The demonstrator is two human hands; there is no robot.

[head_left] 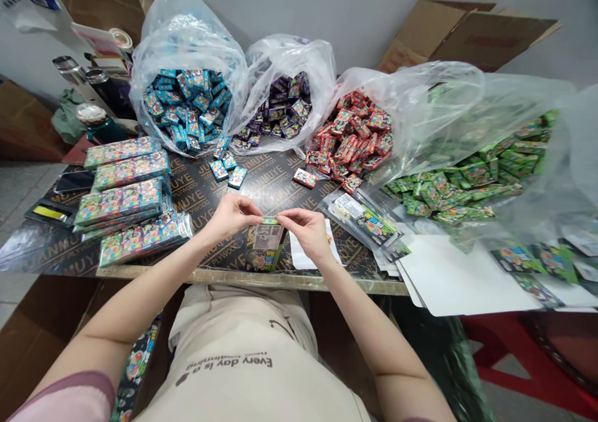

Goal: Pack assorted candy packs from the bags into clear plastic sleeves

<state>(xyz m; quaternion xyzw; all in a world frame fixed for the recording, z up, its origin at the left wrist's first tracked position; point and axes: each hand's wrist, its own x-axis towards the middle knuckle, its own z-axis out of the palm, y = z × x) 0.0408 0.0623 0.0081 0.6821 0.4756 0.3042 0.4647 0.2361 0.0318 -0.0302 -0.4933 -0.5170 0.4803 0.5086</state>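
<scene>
My left hand [232,215] and my right hand [306,232] pinch the top edge of a small clear printed pouch [264,248], one at each corner, just above the table's near edge. The pouch hangs upright between them with colourful print at its bottom. A white sheet [299,255] lies under my right hand. Finished filled packs [126,204] are stacked to the left of my left hand. A pile of flat empty pouches [364,220] lies to the right of my right hand.
Four clear bags of small boxes stand at the back: blue [187,104], purple [280,107], red [355,132], green [471,173]. Loose blue boxes [228,170] and one red box [305,177] lie on the dark table [205,192]. White sheets [458,279] overhang the right edge. Cardboard cartons [467,33] stand behind.
</scene>
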